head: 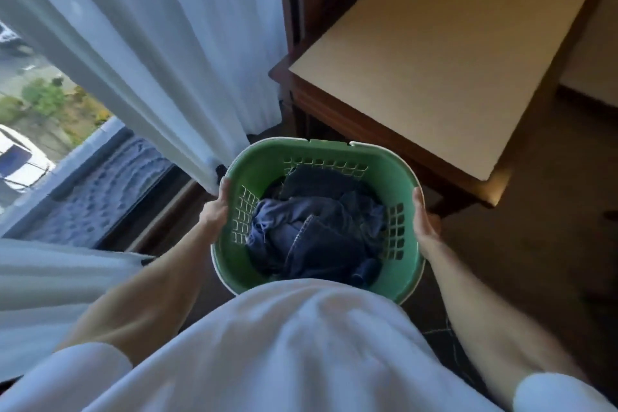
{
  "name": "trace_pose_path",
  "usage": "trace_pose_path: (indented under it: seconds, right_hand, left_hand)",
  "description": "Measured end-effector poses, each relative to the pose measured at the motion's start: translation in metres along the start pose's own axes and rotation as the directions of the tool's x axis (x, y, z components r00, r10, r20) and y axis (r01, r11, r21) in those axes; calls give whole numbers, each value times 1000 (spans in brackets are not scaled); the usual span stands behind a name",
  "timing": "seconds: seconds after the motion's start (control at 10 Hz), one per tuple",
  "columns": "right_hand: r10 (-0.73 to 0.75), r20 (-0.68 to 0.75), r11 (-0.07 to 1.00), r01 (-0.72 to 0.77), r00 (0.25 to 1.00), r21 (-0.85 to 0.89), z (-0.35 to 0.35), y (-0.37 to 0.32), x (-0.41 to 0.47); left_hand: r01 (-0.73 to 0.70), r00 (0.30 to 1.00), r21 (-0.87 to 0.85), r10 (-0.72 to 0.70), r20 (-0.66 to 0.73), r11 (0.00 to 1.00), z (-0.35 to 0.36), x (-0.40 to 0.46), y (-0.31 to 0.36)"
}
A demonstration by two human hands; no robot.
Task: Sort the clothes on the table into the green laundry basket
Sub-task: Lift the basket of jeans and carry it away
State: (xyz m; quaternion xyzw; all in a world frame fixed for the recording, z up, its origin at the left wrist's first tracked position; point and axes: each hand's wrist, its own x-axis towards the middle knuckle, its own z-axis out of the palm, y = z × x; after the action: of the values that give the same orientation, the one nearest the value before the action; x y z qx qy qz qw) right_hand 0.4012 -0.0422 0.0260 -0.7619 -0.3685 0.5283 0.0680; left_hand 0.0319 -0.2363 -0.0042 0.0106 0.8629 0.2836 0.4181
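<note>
**Two hands on basket; counter bare**

Two hands carry the basket (267,157) in front of the body, off the floor and clear of the counter (451,53). The left hand (217,207) is clamped on the left rim, the right hand (423,214) on the right rim, fingers wrapped over the edge. The clothes (314,231), dark blue and denim, lie bunched inside, below the rim. No garment shows on the counter top in view; the sorting appears done, though the counter's far end is out of frame.

Risks, as judged: the load rests on two rim grips alone. A slip of either hand would tip the basket and spill the clothes. The near rim is hidden under the white shirt (284,344), so contact there cannot be confirmed.

Surroundings: the counter corner sits just right of the basket and could catch it on a turn. The curtain (150,43) hangs close on the left, with the window (43,110) beyond it.
</note>
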Motion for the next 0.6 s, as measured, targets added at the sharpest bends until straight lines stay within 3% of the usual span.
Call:
trace_pose_path:
  seconds: [0.1, 0.2, 0.3, 0.4, 0.5, 0.6]
  right_hand:
    - [-52, 75, 988, 41, 996, 149, -6, 5, -10]
    - [58, 28, 967, -63, 998, 247, -3, 29, -16]
    - [197, -130, 932, -145, 972, 332, 11, 50, -5]
    - [340, -216, 892, -241, 915, 382, 42, 54, -12]
    - [333, -320, 901, -200, 887, 384, 56, 44, -26]
    - [372, -235, 872, -252, 898, 418, 69, 49, -6]
  left_hand:
    - [-91, 996, 64, 89, 24, 994, 18, 4, 37]
    - [-122, 990, 195, 106, 95, 973, 25, 24, 60]
    - [-210, 964, 286, 150, 218, 935, 34, 65, 83]
    - [-205, 954, 390, 95, 283, 898, 38, 125, 104]
    - [-259, 929, 462, 87, 360, 848, 35, 124, 114]
    - [-262, 935, 503, 87, 345, 823, 43, 161, 115]
